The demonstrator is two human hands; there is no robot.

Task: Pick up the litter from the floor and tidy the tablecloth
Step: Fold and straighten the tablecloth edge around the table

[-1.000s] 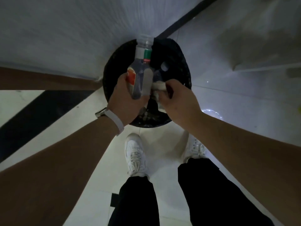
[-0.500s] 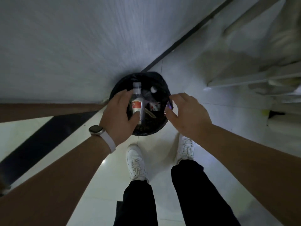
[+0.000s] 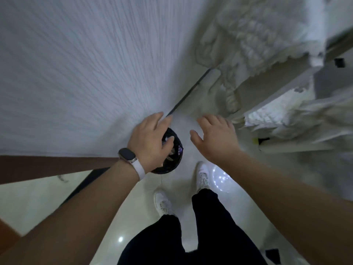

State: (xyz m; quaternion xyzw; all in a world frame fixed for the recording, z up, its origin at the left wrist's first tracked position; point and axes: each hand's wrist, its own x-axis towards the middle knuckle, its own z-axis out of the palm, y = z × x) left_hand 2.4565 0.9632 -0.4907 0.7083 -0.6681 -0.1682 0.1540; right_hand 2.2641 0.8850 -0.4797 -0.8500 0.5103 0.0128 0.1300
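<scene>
A round black bin (image 3: 176,150) stands on the floor by the wall, with litter partly visible inside it. My left hand (image 3: 149,142), with a white watch strap on the wrist, hovers over the bin and hides most of it; its fingers are spread and hold nothing. My right hand (image 3: 215,138) is to the right of the bin, fingers loose and empty. A white lace-edged tablecloth (image 3: 254,41) hangs crumpled off a table at the upper right.
A white textured wall (image 3: 76,73) fills the upper left, with a brown skirting (image 3: 47,165) below it. My white shoes (image 3: 203,176) and black trousers stand on a glossy pale tile floor. White fabric and furniture parts (image 3: 286,119) crowd the right side.
The bottle in my left hand and the white scrap in my right dropped into the bin. Both hands opened and rose as the view lifted, bringing the tablecloth into view.
</scene>
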